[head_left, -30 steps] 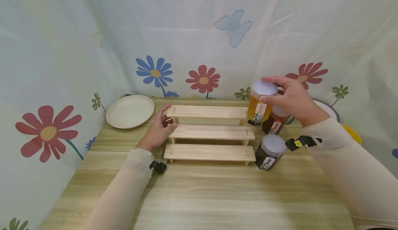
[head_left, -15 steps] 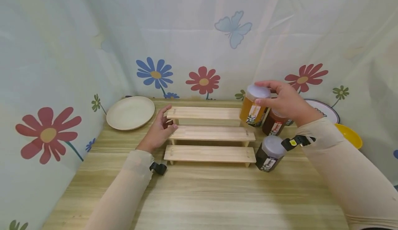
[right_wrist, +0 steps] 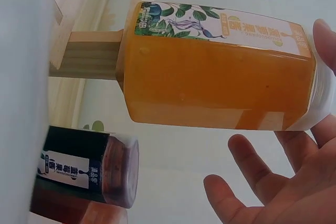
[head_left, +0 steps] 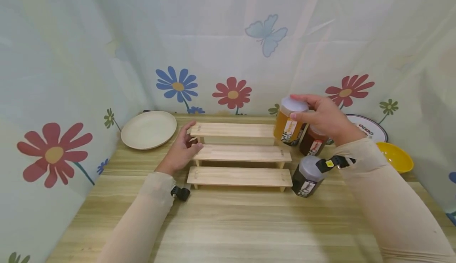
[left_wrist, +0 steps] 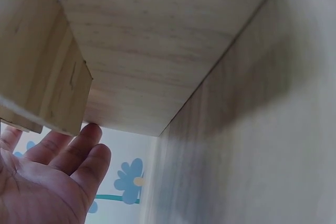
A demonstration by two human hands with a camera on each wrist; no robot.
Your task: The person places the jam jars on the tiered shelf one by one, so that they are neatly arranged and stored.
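A stepped wooden shelf [head_left: 238, 153] with three boards stands on the table. My left hand [head_left: 179, 152] holds its left end, thumb on the middle board and fingers by the top board. In the left wrist view, the fingers [left_wrist: 86, 153] touch the wood's edge. My right hand [head_left: 322, 118] grips an orange-yellow jar [head_left: 289, 127] by its whitish lid, thumb in front. This jar is slightly tilted at the top board's right end; I cannot tell whether its base rests there. A red-brown jar [head_left: 312, 141] and a dark jar [head_left: 306, 180] stand right of the shelf.
A cream plate [head_left: 149, 130] lies at the back left. Partly behind my right arm are a dark-rimmed white plate [head_left: 370, 125] and a yellow bowl [head_left: 396, 158]. Another jar [head_left: 330, 140] is mostly hidden behind the red-brown one. A flowered curtain [head_left: 213, 49] surrounds the table.
My right hand has carried the orange-yellow jar left and slightly down, over the top board's right end. The left hand stays at the shelf's left end.
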